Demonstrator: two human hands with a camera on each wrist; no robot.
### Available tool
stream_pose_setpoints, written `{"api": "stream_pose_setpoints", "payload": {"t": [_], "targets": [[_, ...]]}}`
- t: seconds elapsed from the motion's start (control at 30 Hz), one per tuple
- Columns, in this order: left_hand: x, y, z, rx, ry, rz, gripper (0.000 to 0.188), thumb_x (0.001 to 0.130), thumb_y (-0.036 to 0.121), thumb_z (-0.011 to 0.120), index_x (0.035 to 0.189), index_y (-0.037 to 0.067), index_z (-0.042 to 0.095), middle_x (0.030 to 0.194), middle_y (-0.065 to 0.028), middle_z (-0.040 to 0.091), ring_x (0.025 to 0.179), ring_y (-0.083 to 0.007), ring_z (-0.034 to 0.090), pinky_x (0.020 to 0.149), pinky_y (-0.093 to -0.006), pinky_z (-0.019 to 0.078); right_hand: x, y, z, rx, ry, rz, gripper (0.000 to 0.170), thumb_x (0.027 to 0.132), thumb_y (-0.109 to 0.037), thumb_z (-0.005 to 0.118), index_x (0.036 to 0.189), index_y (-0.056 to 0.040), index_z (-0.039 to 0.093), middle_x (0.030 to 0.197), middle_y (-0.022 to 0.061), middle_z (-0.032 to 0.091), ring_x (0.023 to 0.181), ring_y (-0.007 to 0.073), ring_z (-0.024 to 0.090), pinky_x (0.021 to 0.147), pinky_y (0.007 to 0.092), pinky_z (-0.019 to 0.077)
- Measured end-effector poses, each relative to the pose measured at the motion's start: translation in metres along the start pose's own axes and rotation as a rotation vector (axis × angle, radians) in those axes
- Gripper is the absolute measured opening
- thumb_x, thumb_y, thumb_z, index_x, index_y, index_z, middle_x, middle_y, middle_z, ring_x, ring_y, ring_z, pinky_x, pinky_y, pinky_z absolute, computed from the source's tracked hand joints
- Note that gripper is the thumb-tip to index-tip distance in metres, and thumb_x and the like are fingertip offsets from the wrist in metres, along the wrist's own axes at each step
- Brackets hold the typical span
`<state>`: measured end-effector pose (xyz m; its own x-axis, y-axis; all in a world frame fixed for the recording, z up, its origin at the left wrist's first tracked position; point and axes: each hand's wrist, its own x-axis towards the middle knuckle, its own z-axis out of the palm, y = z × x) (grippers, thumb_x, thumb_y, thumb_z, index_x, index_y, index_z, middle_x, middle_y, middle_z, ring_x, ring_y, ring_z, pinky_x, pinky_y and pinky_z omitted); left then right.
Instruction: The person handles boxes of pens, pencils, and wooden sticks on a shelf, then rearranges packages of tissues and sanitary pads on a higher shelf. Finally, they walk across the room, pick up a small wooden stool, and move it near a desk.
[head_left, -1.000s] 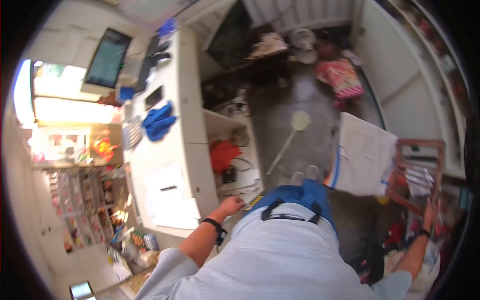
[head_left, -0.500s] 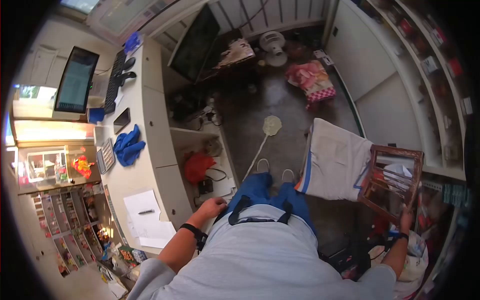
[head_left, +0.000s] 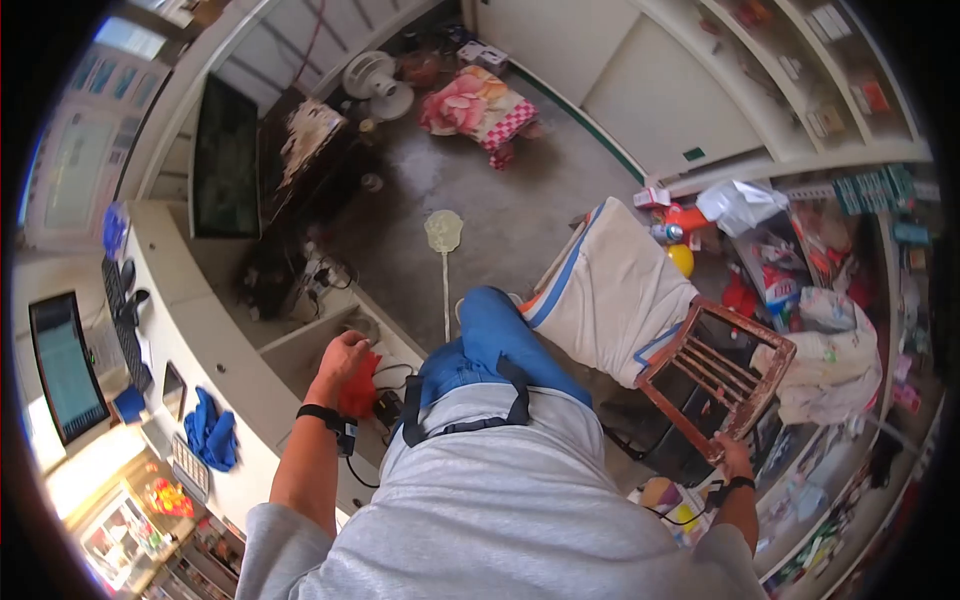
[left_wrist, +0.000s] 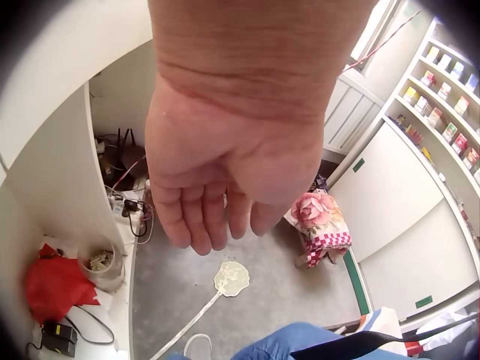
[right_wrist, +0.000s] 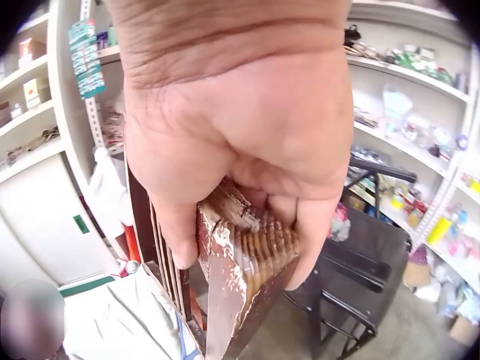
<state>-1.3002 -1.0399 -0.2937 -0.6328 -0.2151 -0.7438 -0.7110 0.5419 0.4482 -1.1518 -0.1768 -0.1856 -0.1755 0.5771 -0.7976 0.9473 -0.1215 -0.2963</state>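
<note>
My right hand grips the corner of a worn brown wooden chair back with slats. In the right wrist view, thumb and fingers wrap the chipped wood, whose end is ridged. A white cloth with a blue stripe covers the seat and hides it. My left hand hangs in the air beside the desk's open shelf, holding nothing. In the left wrist view its fingers point down, loosely bent, over the floor.
A pale fly swatter lies on the grey floor. The white desk runs along the left. A flower-patterned cloth covers something low at the back. A dark folding chair and cluttered shelves stand at the right.
The head view has swung right, so the desk slid left and more of the right-hand clutter shows. The right hand keeps its grip on the chair; the left hand has moved forward from the waist.
</note>
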Motion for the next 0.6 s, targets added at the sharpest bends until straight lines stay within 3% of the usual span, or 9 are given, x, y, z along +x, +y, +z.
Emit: {"api": "stream_pose_setpoints", "payload": {"t": [0.07,0.17,0.2,0.27,0.37,0.47,0.53,0.6], "targets": [[0.007,0.012,0.004,0.081,-0.112,0.041,0.036,0.095,0.029,0.066,0.115,-0.001,0.073,0.103,-0.0157,0.076,0.098,-0.0278,0.071,0.090,-0.0371,0.0535,-0.026,0.055,0.004,0.110,-0.027,0.051,0.029,0.090,-0.019,0.077,0.111,-0.0047,0.062,0.091,0.0081,0.069,0.078,0.0226,0.071,0.065,0.0413,0.0604],[0.026,0.028,0.019,0.240,-0.237,0.131,0.039,0.095,0.030,0.068,0.118,-0.001,0.073,0.108,-0.0171,0.076,0.102,-0.0291,0.072,0.092,-0.0387,0.0544,-0.034,0.144,0.010,0.232,0.010,0.221,0.031,0.088,-0.018,0.080,0.113,-0.0089,0.065,0.097,0.0071,0.070,0.082,0.0219,0.071,0.063,0.0404,0.0579],[0.032,0.036,0.022,0.331,-0.273,0.188,0.040,0.095,0.031,0.068,0.120,-0.001,0.072,0.111,-0.0193,0.076,0.105,-0.0313,0.072,0.093,-0.0396,0.0545,-0.043,0.158,0.014,0.322,0.043,0.151,0.025,0.091,-0.016,0.076,0.110,-0.0035,0.066,0.100,0.0132,0.072,0.088,0.0294,0.074,0.068,0.0477,0.0600],[0.054,0.039,0.028,0.354,-0.320,0.288,0.041,0.095,0.031,0.068,0.119,-0.001,0.072,0.109,-0.0188,0.076,0.102,-0.0319,0.072,0.092,-0.0393,0.0547,-0.041,0.185,0.014,0.279,0.131,0.164,0.026,0.091,-0.016,0.076,0.112,-0.0027,0.066,0.099,0.0141,0.072,0.086,0.0305,0.073,0.067,0.0506,0.0588],[0.063,0.089,0.029,0.266,-0.302,0.222,0.041,0.094,0.032,0.068,0.118,-0.001,0.072,0.106,-0.0175,0.077,0.097,-0.0308,0.073,0.090,-0.0389,0.0553,-0.020,0.198,0.001,0.247,0.140,0.242,0.031,0.089,-0.021,0.078,0.115,-0.0073,0.067,0.093,0.0084,0.073,0.075,0.0303,0.071,0.064,0.0476,0.0581],[0.073,0.138,0.025,0.300,-0.255,0.160,0.041,0.094,0.032,0.068,0.117,-0.001,0.072,0.102,-0.0158,0.077,0.093,-0.0282,0.073,0.086,-0.0388,0.0558,0.017,0.151,-0.020,-0.918,0.461,0.089,0.035,0.089,-0.022,0.077,0.116,-0.0019,0.066,0.103,0.0199,0.073,0.091,0.0412,0.071,0.081,0.0515,0.0584],[0.091,0.146,0.024,0.137,-0.240,0.134,0.039,0.094,0.029,0.068,0.117,-0.002,0.071,0.099,-0.0142,0.076,0.089,-0.0230,0.073,0.080,-0.0354,0.0561,-0.021,0.006,0.015,-1.086,0.961,-0.426,0.040,0.087,-0.023,0.076,0.117,0.0022,0.066,0.117,0.0283,0.068,0.113,0.0462,0.064,0.099,0.0505,0.0522],[0.105,0.162,0.026,0.001,-0.211,0.040,0.037,0.094,0.027,0.068,0.116,-0.003,0.071,0.097,-0.0128,0.075,0.086,-0.0208,0.072,0.077,-0.0338,0.0561,0.017,-0.104,0.026,-0.676,0.715,-0.649,0.046,0.083,-0.020,0.076,0.121,0.0039,0.065,0.129,0.0293,0.063,0.130,0.0431,0.056,0.108,0.0465,0.0470]]}}
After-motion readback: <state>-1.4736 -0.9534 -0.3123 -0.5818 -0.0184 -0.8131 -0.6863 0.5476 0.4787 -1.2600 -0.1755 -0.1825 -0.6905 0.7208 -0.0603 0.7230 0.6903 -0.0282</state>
